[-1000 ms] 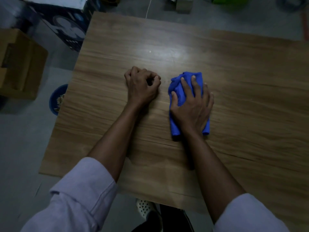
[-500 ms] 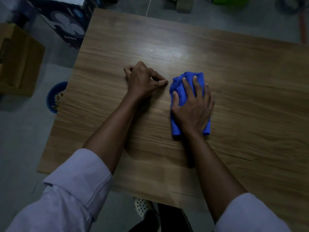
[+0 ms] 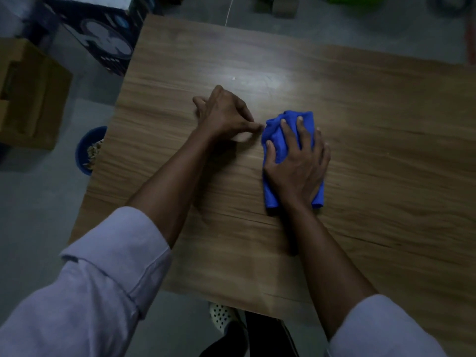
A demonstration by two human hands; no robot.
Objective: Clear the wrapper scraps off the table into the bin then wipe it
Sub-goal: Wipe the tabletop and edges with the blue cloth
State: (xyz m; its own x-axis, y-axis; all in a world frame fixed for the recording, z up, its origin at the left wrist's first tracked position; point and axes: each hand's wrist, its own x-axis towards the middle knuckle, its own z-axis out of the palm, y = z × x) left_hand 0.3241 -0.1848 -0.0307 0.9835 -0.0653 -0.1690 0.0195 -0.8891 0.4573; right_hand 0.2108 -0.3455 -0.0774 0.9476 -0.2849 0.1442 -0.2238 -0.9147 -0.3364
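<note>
Right hand flat on blue cloth, left hand loosely curled just beside it.

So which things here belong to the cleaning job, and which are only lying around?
For the job: cloth under right hand, left hand, table, bin holding scraps, white speck.

Lying about: brown carton, printed box, small box.

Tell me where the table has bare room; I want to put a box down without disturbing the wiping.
The table's right half, beyond the blue cloth under the right hand, is bare wood. The far strip past the small white speck is free too. The middle is crowded: the left hand rests beside the cloth, both forearms crossing the near edge.
</note>
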